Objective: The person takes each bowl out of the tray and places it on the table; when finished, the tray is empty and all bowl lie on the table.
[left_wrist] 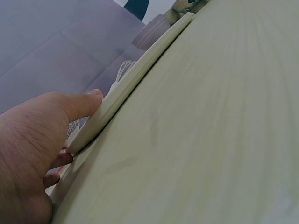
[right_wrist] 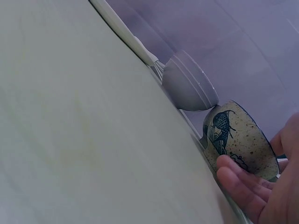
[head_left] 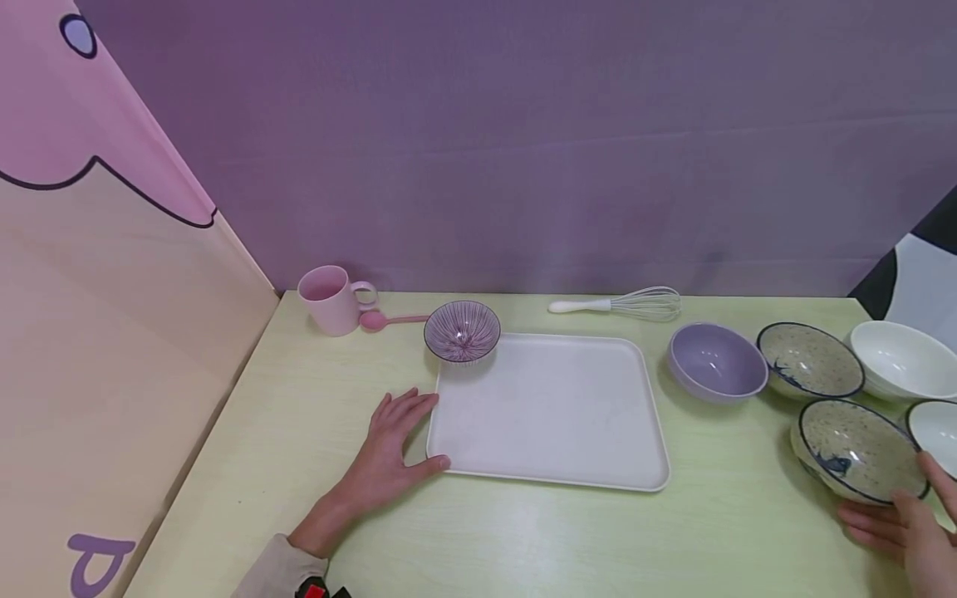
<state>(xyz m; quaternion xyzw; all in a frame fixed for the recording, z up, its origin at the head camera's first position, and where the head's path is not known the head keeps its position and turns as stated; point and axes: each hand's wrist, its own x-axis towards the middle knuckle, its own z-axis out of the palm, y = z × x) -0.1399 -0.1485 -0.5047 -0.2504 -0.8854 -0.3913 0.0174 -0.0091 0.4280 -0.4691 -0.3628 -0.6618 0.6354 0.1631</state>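
My left hand (head_left: 392, 453) spans the front left corner of a white rectangular tray (head_left: 553, 415). Its thumb (left_wrist: 86, 105) lies on the front rim, and its fairly straight fingers reach along the left edge. At the far right, my right hand (head_left: 915, 519) holds a speckled bowl (head_left: 860, 453) with a dark blue rim and a blue motif inside. Two fingers (right_wrist: 238, 182) press the bowl's lower outer wall, while others are at its rim. A purple-striped bowl (head_left: 462, 332) overlaps the tray's back left corner.
Behind the held bowl stand a second speckled bowl (head_left: 811, 361), a purple bowl (head_left: 718, 363) and a white bowl (head_left: 905, 361). A dark-rimmed white bowl (head_left: 938, 432) is beside it. A whisk (head_left: 628, 305), pink mug (head_left: 332, 303) and pink spoon (head_left: 374, 321) lie near the back wall.
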